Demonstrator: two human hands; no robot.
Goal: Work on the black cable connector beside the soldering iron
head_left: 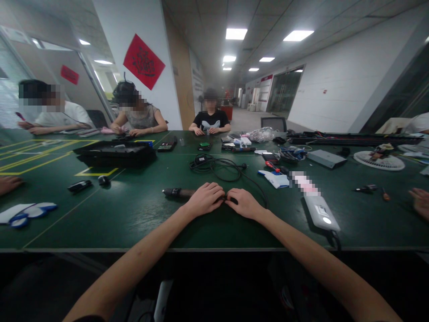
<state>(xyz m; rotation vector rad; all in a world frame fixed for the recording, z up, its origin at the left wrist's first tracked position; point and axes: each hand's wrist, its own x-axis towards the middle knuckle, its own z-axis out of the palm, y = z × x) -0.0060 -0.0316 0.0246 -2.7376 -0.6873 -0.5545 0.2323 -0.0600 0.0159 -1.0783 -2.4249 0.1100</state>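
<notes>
A dark, drill-like power tool (182, 193) lies on the green table, its black chuck pointing left. My left hand (207, 198) is wrapped over the tool's right-hand part, fingers closed on it. Close beside it, my right hand (243, 202) has its fingers pinched at the tool's right end, where a black cable (258, 190) runs off. What the right fingertips hold is too small and covered to tell. Behind the hands lies the coiled part of the cable (204, 163).
Beyond the tool stands a black tray (115, 154). To the right lie a white power strip (321, 212), a blue-white glove (276, 179), a screwdriver (385, 195) and a white fan grille (378, 160). Several people sit around the green table (134, 223); another person's hand (420, 202) rests far right.
</notes>
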